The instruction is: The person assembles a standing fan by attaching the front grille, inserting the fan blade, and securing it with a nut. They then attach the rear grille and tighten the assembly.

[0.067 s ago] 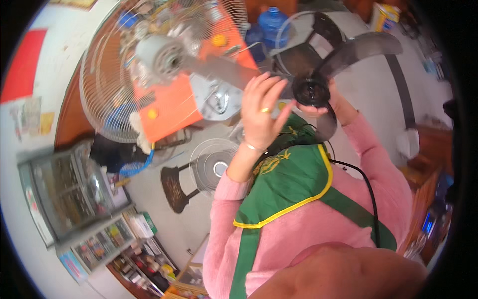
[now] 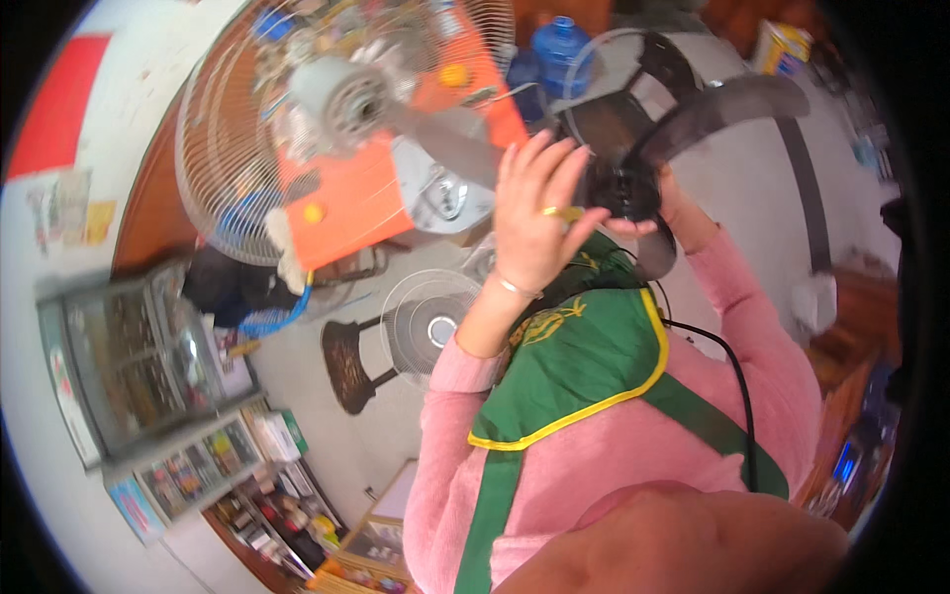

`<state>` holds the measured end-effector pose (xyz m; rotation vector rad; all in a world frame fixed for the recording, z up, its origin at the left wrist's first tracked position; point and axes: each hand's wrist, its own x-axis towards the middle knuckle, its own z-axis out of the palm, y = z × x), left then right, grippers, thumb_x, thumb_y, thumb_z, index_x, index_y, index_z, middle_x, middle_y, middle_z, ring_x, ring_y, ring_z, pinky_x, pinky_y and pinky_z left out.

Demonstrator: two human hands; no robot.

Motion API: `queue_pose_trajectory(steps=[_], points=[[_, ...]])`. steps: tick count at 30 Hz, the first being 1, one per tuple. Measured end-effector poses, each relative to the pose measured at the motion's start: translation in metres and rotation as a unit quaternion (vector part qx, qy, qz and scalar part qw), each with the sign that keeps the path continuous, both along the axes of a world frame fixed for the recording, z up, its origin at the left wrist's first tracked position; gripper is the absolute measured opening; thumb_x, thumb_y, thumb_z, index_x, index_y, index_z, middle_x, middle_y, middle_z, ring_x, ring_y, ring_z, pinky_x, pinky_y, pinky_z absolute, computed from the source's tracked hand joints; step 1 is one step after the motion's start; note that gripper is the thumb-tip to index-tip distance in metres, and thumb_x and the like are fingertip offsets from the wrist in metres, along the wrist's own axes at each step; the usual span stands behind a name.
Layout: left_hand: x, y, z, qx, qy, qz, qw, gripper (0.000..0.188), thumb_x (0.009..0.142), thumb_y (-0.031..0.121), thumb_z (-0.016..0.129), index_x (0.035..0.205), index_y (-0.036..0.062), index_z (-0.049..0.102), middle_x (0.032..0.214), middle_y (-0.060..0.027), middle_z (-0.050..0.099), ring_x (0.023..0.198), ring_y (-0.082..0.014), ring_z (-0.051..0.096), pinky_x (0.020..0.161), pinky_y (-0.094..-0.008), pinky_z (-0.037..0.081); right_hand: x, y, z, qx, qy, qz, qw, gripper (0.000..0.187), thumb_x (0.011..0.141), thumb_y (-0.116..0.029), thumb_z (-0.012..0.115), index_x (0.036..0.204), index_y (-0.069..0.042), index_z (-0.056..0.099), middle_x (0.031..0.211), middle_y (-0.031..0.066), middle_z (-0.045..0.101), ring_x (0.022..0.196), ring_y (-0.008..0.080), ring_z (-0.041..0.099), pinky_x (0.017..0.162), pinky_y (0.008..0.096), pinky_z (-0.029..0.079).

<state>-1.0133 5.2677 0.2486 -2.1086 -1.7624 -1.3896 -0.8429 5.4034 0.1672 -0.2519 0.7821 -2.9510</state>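
A dark, see-through fan blade set (image 2: pixel 727 107) is held up in front of me. My right hand (image 2: pixel 683 210) grips it at its black hub (image 2: pixel 625 188), with fingers under the hub. Before the blade that reaches left, my left hand (image 2: pixel 539 203) is open, fingers stretched upward and thumb toward the hub. Whether its palm touches the blade is hidden. At the upper left stands a fan's grey motor head (image 2: pixel 341 99), with a round wire grille (image 2: pixel 213 188) behind it. The tip of the left blade overlaps the motor head from my view.
An orange-covered table (image 2: pixel 351 223) bears clutter beyond the fan. Another round wire grille (image 2: pixel 401 297) rests on a dark chair (image 2: pixel 346 366). A second dark chair (image 2: pixel 604 124) and a blue water jug (image 2: pixel 562 54) are farther off. A glass cabinet (image 2: pixel 129 366) stands left.
The hub has tilted, so its round opening shows less. My left hand has shifted slightly right and down along with the blade set. The whole view has moved a little.
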Motion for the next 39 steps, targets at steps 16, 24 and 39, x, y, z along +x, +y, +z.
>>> queue_pose_trajectory(steps=[16, 24, 39], points=[[-0.087, -0.067, -0.040, 0.007, 0.089, 0.329, 0.940, 0.039, 0.060, 0.004, 0.065, 0.098, 0.0126, 0.064, 0.085, -0.0035, 0.064, 0.072, -0.0228, 0.059, 0.068, -0.0345, 0.045, -0.157, 0.008, 0.043, 0.542, 0.027, -0.033, 0.840, 0.047, 0.086, -0.025, 0.056, 0.128, -0.006, 0.045, 0.119, 0.0094, 0.052, 0.114, 0.0180, 0.047, 0.099, 0.0356, 0.034], [-0.105, -0.054, -0.048, 0.111, 0.141, 0.359, 0.916, 0.036, 0.065, -0.004, 0.062, 0.097, 0.0108, 0.054, 0.081, -0.0044, 0.064, 0.069, -0.0207, 0.061, 0.073, -0.0338, 0.045, -0.180, -0.005, 0.028, 0.724, 0.150, -0.304, 0.601, 0.047, 0.068, -0.010, 0.069, 0.113, -0.008, 0.054, 0.110, 0.0085, 0.058, 0.108, 0.0294, 0.053, 0.100, 0.0416, 0.035], [-0.104, -0.039, -0.049, 0.070, 0.224, 0.348, 0.907, 0.022, 0.075, 0.005, 0.056, 0.090, 0.0162, 0.047, 0.083, 0.0008, 0.066, 0.073, -0.0159, 0.063, 0.087, -0.0390, 0.041, -0.191, 0.005, -0.008, 0.645, 0.173, -0.445, 0.597, 0.041, 0.065, -0.010, 0.072, 0.103, -0.007, 0.057, 0.102, 0.0085, 0.062, 0.101, 0.0265, 0.059, 0.092, 0.0417, 0.045]])
